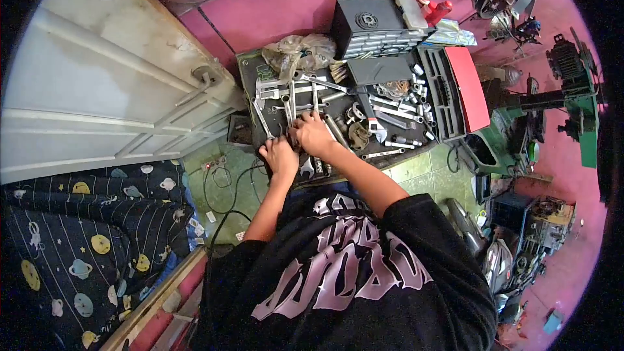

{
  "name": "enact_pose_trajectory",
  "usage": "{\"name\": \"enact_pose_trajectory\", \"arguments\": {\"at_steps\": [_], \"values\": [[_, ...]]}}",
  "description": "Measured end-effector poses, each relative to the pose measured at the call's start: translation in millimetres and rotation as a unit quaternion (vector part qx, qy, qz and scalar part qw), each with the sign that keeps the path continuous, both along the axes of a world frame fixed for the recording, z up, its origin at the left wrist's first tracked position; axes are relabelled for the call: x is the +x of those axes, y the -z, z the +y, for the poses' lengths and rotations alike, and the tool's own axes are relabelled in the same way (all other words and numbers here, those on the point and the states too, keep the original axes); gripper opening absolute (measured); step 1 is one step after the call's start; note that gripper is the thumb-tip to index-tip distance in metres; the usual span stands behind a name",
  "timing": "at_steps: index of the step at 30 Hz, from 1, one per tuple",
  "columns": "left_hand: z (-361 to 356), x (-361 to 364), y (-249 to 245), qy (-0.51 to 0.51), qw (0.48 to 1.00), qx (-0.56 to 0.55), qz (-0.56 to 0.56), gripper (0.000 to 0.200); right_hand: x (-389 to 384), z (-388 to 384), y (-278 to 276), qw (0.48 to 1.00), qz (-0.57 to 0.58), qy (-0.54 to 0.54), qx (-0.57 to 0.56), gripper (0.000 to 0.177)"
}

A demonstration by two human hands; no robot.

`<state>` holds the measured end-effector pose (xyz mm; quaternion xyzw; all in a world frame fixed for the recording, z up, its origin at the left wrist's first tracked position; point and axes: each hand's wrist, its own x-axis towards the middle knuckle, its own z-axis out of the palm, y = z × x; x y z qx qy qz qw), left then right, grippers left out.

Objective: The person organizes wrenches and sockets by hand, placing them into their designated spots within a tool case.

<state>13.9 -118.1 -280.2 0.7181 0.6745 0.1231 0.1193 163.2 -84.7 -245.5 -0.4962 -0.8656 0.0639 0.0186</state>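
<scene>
We're bent over the tool tray [249,75] on the floor, both hands down among the spanners [292,97]. They lie fanned side by side, likely so each size reads at a glance. Our right hand [315,133] presses onto the row, fingers [304,117] bent and nearly closed, tips touching the steel shanks. Whether they grip one, we cannot tell. Our left hand [281,156] sits just beside it at the tray's near edge, fingers curled under and hidden. The black case [367,26] and red-lidded socket box [469,88] stand beyond.
</scene>
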Motion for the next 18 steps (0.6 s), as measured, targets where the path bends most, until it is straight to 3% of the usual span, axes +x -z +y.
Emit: {"name": "enact_pose_trajectory", "arguments": {"at_steps": [3, 6, 18], "values": [[-0.1, 8.5, -14.2, 0.027, 0.999, -0.03, -0.007, 0.023, -12.7, 2.8, 9.9, 0.999, -0.041, 0.009, -0.009, 0.024], [0.5, 7.3, 11.7, 0.033, 0.999, -0.005, 0.011, 0.024, -20.0, 0.5, 14.3, 0.997, -0.08, 0.011, -0.002, 0.027], [4.4, 8.5, -2.4, -0.007, 0.993, -0.02, -0.114, 0.031, -3.9, 4.1, -1.2, 0.997, 0.01, 0.068, 0.028, 0.024]]}}
